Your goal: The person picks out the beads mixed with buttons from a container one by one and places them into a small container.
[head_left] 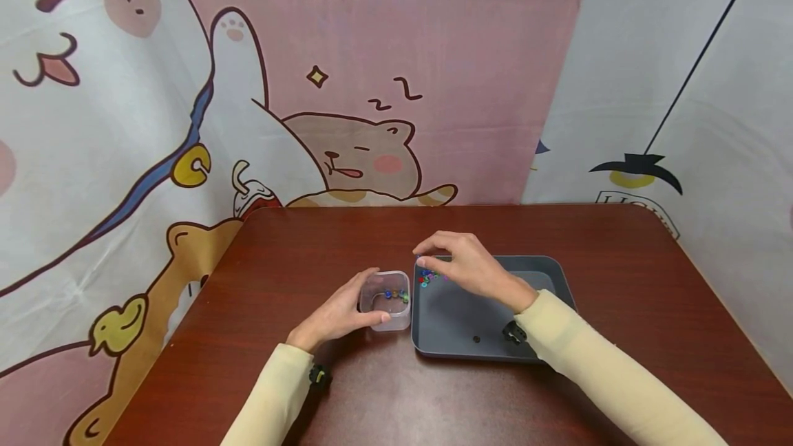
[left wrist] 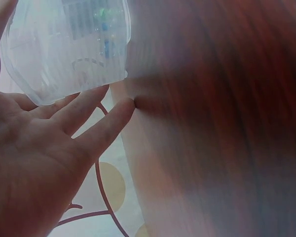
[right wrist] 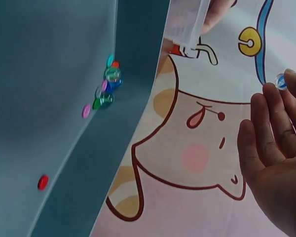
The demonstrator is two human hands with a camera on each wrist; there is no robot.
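Observation:
In the head view my left hand (head_left: 337, 310) holds a small clear plastic box (head_left: 396, 323), thumb at its near side and fingers round the left and far sides. Several coloured marbles (head_left: 396, 294) lie inside it. My right hand (head_left: 469, 266) is over the far left corner of a grey tray (head_left: 446, 322). In the right wrist view, its thumb and index finger pinch a clear marble with a blue swirl (right wrist: 281, 82). Below, marbles (right wrist: 112, 74) and small flat coloured discs are clustered in the tray's corner. One red disc (right wrist: 43, 182) lies apart from them.
Tray and box stand side by side on a dark red-brown wooden table (head_left: 297, 246). A small dark round piece (head_left: 476, 339) lies near the tray's front edge. Behind the table hangs a cartoon-printed cloth (head_left: 483, 88).

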